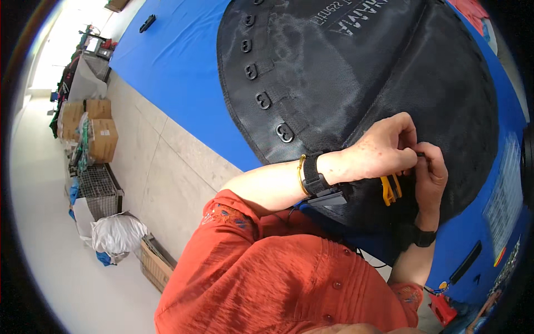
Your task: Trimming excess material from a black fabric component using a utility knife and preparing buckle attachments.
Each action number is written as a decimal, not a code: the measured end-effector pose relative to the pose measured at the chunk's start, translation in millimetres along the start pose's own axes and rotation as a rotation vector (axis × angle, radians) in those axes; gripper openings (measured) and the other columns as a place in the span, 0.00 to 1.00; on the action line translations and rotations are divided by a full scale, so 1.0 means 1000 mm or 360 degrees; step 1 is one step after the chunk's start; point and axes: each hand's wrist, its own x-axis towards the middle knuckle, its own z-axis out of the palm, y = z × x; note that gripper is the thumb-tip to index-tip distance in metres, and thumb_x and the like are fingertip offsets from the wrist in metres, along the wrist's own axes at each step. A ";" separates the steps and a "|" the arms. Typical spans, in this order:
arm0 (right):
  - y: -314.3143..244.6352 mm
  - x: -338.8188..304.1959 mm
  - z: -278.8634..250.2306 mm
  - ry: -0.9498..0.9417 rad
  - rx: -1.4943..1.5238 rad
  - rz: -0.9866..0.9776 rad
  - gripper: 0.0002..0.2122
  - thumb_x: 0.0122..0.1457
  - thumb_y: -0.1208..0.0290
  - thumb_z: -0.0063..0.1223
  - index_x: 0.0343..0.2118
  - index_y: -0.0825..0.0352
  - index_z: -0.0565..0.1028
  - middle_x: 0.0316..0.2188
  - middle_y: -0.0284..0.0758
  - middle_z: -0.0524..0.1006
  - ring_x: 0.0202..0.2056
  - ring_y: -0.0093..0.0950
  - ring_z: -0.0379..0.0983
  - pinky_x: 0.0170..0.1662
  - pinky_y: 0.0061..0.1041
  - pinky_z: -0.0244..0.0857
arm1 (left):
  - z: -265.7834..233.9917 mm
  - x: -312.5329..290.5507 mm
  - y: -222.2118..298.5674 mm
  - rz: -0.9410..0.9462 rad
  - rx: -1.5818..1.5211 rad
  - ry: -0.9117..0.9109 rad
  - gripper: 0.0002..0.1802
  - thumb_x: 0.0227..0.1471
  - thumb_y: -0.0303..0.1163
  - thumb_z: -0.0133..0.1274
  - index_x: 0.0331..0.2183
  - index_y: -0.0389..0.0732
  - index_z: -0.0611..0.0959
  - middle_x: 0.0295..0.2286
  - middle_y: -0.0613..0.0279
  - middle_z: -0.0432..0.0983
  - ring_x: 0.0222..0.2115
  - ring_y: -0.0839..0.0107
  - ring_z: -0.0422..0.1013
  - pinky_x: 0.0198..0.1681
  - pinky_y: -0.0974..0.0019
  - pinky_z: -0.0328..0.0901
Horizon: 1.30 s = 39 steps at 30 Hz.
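1. The small dark piece (420,155) sits where the fingertips meet, over the black mat (356,83) toward its 4 o'clock side. Its exact shape is hidden.
2. Grip: the right hand (431,173) looks closed in a pinch, thumb and bent forefinger apparently on that piece. The left hand (378,151) is curled, its tips against the right's; what they hold, if anything, I cannot tell.
3. This fine fingertip work would probably go best with one hand as a steady anchor and the other making short, controlled movements.
4. Rolling the left knuckles toward 10 o'clock should open the view of the piece (they crowd it just now).
5. The yellow-handled tool (391,190) is just below the left hand, at 7 o'clock from the pinch; whether fingers bear it is unclear. Its working end is best minded near skin and fabric.
6. Pose: the left forearm reaches in from 8 to 9 o'clock, back of hand up; the right rises from 6 o'clock, wrist nearly straight. Resting both on the blue-covered table (183,72) might reduce shake.
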 end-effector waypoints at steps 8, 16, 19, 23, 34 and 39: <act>0.003 -0.003 -0.004 0.0018 -0.0015 -0.0027 0.08 0.72 0.84 0.49 0.49 0.68 0.77 0.40 0.31 0.78 0.34 0.18 0.73 0.38 0.19 0.69 | 0.006 0.006 -0.006 0.0023 0.0034 0.0034 0.11 0.52 0.24 0.57 0.39 0.33 0.75 0.29 0.60 0.78 0.30 0.74 0.78 0.31 0.69 0.71; 0.003 -0.002 -0.006 0.0017 -0.0131 -0.0092 0.09 0.72 0.85 0.48 0.49 0.67 0.77 0.40 0.32 0.78 0.34 0.18 0.73 0.37 0.19 0.69 | 0.005 0.007 -0.008 0.0075 0.0066 0.0054 0.11 0.53 0.24 0.59 0.37 0.34 0.75 0.27 0.61 0.78 0.28 0.76 0.78 0.29 0.71 0.70; 0.002 -0.003 -0.005 0.0030 -0.0042 -0.0034 0.10 0.71 0.86 0.48 0.49 0.67 0.78 0.40 0.31 0.79 0.34 0.18 0.73 0.37 0.19 0.69 | 0.005 0.005 -0.004 0.0064 0.0058 0.0054 0.11 0.53 0.24 0.59 0.37 0.34 0.75 0.27 0.61 0.78 0.28 0.76 0.78 0.29 0.70 0.71; 0.003 -0.003 -0.007 0.0019 -0.0007 0.0009 0.10 0.71 0.86 0.48 0.49 0.67 0.78 0.39 0.31 0.79 0.33 0.18 0.73 0.37 0.19 0.69 | 0.005 0.005 -0.003 0.0066 0.0097 0.0047 0.11 0.53 0.25 0.59 0.38 0.34 0.76 0.27 0.61 0.78 0.28 0.74 0.79 0.30 0.70 0.72; 0.000 -0.001 -0.006 -0.0010 -0.0143 -0.0097 0.09 0.73 0.84 0.48 0.49 0.67 0.78 0.39 0.31 0.79 0.34 0.18 0.73 0.37 0.19 0.70 | 0.003 0.007 -0.008 0.0100 0.0115 0.0029 0.11 0.54 0.25 0.59 0.38 0.34 0.76 0.28 0.61 0.79 0.28 0.75 0.79 0.30 0.71 0.72; 0.001 -0.002 -0.005 0.0009 -0.0074 -0.0057 0.08 0.73 0.83 0.48 0.50 0.67 0.77 0.40 0.31 0.79 0.34 0.18 0.74 0.37 0.20 0.70 | 0.002 0.006 -0.008 0.0141 0.0137 0.0027 0.11 0.55 0.25 0.59 0.39 0.34 0.76 0.28 0.61 0.79 0.28 0.75 0.79 0.30 0.71 0.72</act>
